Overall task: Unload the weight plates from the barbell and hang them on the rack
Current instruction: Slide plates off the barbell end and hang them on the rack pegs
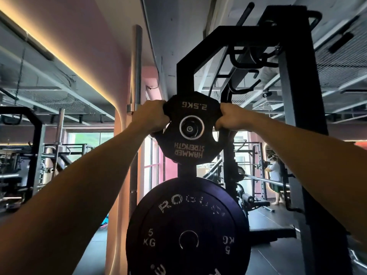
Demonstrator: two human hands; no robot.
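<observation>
While both arms reach up and forward, the left hand (151, 116) and the right hand (230, 117) each curl their fingers round an opposite edge of one small black 2.5 kg weight plate (190, 144), which sits with its centre hole over a storage peg (190, 128) on the black rack upright (183, 76); its lettering reads upside down. Two plates are in view: just below the small one, almost touching its lower edge, hangs a larger round 5 kg bumper plate (188, 227) on the same post. Open air lies to either side of the small plate. To the left an upright barbell (137, 76) stands close by the left hand, against a pink wall (111, 46). To the right rises a thicker rack column (297, 116). Farther back a person (275, 173) stands beside a horizontal bar (262, 180).
</observation>
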